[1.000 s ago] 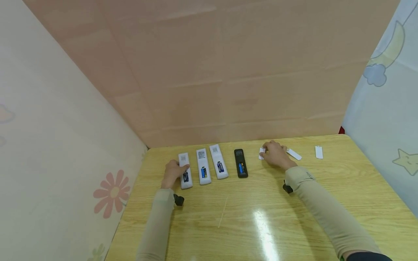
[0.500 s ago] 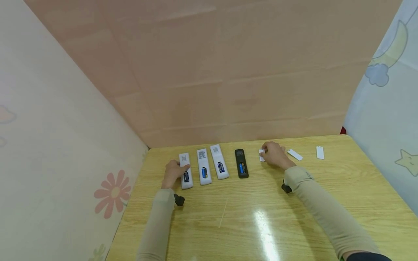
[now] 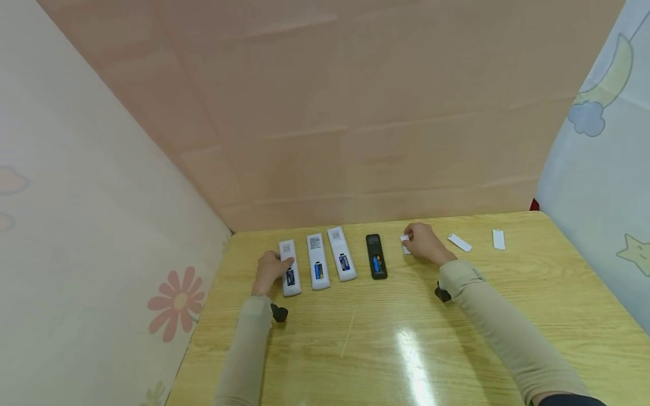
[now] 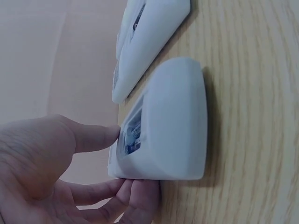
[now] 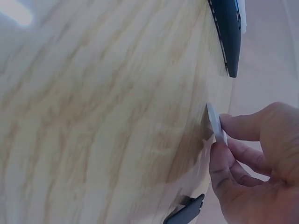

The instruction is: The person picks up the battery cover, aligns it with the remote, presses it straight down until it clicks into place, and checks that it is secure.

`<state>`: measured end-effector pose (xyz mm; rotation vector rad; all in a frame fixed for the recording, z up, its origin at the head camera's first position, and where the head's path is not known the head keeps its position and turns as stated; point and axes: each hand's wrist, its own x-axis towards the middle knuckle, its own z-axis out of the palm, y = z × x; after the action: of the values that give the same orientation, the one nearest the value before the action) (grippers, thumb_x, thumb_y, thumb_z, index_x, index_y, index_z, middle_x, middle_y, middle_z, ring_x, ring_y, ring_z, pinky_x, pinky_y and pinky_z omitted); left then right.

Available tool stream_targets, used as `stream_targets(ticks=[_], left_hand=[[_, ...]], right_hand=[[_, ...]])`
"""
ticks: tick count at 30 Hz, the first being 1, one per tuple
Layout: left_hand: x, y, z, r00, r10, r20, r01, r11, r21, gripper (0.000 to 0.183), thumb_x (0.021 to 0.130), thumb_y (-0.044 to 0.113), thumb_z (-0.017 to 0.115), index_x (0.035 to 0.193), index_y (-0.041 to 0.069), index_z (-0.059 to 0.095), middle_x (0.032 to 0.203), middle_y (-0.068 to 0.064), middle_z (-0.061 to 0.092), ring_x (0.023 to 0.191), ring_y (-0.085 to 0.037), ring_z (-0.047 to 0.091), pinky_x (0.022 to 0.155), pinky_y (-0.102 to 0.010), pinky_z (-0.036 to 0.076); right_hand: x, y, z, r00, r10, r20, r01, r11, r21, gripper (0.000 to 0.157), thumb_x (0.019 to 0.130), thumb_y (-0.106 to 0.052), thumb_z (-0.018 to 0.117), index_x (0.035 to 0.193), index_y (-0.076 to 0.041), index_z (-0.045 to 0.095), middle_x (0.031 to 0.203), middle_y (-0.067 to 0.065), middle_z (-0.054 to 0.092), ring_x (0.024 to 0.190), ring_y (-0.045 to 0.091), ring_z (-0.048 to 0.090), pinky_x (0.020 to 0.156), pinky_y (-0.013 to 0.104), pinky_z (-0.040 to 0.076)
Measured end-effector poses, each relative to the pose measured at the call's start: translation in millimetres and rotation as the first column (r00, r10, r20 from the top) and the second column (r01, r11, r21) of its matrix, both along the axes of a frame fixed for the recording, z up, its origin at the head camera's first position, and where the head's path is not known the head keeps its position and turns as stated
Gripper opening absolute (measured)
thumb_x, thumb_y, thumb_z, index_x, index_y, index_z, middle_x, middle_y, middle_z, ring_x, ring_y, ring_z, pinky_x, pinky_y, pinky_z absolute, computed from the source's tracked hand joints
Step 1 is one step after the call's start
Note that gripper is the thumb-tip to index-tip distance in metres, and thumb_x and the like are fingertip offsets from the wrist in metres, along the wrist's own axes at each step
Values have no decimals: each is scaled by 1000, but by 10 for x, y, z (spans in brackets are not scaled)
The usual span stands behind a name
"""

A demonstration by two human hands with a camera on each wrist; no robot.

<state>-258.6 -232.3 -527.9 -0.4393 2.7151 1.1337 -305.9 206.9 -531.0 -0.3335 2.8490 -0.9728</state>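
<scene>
My left hand [image 3: 268, 273] grips the leftmost white remote control [image 3: 288, 249], which lies back-up with its battery bay uncovered. In the left wrist view the thumb [image 4: 96, 136] presses near the bay and the fingers curl against the remote's side. With thumb and fingertips, my right hand [image 3: 425, 243] pinches a white battery cover [image 5: 214, 122]. The cover stands tilted, its lower edge at or just above the table. To the left of that hand lies a black remote control [image 3: 374, 246] with batteries showing in its bay.
Two more white remotes, one near the left [image 3: 315, 248] and one further right [image 3: 337, 242], lie with batteries exposed. Right of my right hand are two white covers, one slanted [image 3: 459, 242], one straight [image 3: 499, 239]. The right wrist view shows a black cover [image 5: 185, 213]. A papered wall [image 3: 350, 163] bounds the table's back.
My right hand has shifted slightly left with the white battery cover between its fingers. My left hand stays on the leftmost remote control.
</scene>
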Motion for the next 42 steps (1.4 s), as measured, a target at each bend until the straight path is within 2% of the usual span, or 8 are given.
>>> stream_targets(ticks=[5, 11, 16, 22, 25, 29, 37, 42], left_hand=[[-60, 1, -17, 1000, 4, 11, -4, 1000, 5, 52, 96, 35, 67, 127, -5, 59, 110, -17, 66, 92, -26, 62, 80, -38, 53], [-119, -11, -28, 1000, 6, 29, -6, 1000, 5, 54, 95, 38, 69, 129, -4, 60, 113, -17, 66, 95, -26, 63, 82, -39, 54], [-134, -51, -33, 1000, -4, -16, 4, 1000, 21, 52, 97, 36, 65, 130, -4, 59, 117, -19, 67, 99, -28, 65, 84, -41, 55], [-106, -107, -55, 999, 26, -35, -23, 996, 89, 50, 99, 33, 61, 131, -5, 59, 120, -21, 66, 105, -31, 65, 89, -45, 54], [-77, -125, -58, 999, 35, -31, -30, 987, 159, 51, 99, 31, 60, 133, -6, 58, 122, -22, 65, 108, -30, 64, 93, -45, 53], [-63, -129, -47, 998, 52, -26, -44, 972, 233, 51, 99, 29, 61, 134, -7, 56, 122, -21, 65, 108, -28, 63, 95, -44, 52], [-100, -104, -45, 996, 94, 3, -90, 949, 301, 51, 100, 26, 58, 138, -8, 51, 122, -23, 65, 107, -28, 65, 92, -42, 55], [-115, -89, -56, 996, 91, 2, -86, 941, 326, 52, 101, 26, 57, 139, -9, 49, 125, -24, 63, 112, -30, 64, 94, -43, 54]], right_hand=[[8, 16, 2, 1000, -6, -8, 6, 1000, 1, 34, 97, -14, 64, 122, 9, 60, 112, 23, 64, 101, 35, 62, 85, 50, 53], [0, 37, -6, 1000, -10, -3, 9, 1000, -6, 30, 95, -13, 66, 117, 7, 62, 104, 20, 64, 89, 30, 62, 79, 46, 53], [-2, 26, -17, 1000, -28, 3, 28, 1000, -11, 28, 94, -12, 68, 115, 5, 63, 104, 20, 64, 92, 31, 61, 81, 47, 52], [-4, 11, -67, 999, -49, -15, 47, 994, -102, 26, 93, -12, 70, 113, 3, 65, 101, 17, 66, 92, 30, 63, 78, 44, 54], [-9, 24, -88, 998, -63, -20, 60, 987, -148, 23, 94, -13, 70, 113, 0, 67, 101, 16, 67, 91, 29, 65, 74, 41, 56], [-2, 35, -65, 997, -77, -24, 72, 979, -191, 22, 96, -13, 68, 114, -2, 67, 105, 17, 67, 95, 32, 66, 75, 42, 57], [47, 38, -7, 996, -85, -6, 81, 971, -225, 24, 98, -14, 65, 118, -2, 66, 109, 18, 65, 99, 33, 66, 74, 39, 58], [73, 33, 15, 996, -85, -1, 82, 962, -261, 24, 100, -14, 62, 121, -3, 65, 114, 19, 64, 101, 35, 65, 69, 35, 57]])
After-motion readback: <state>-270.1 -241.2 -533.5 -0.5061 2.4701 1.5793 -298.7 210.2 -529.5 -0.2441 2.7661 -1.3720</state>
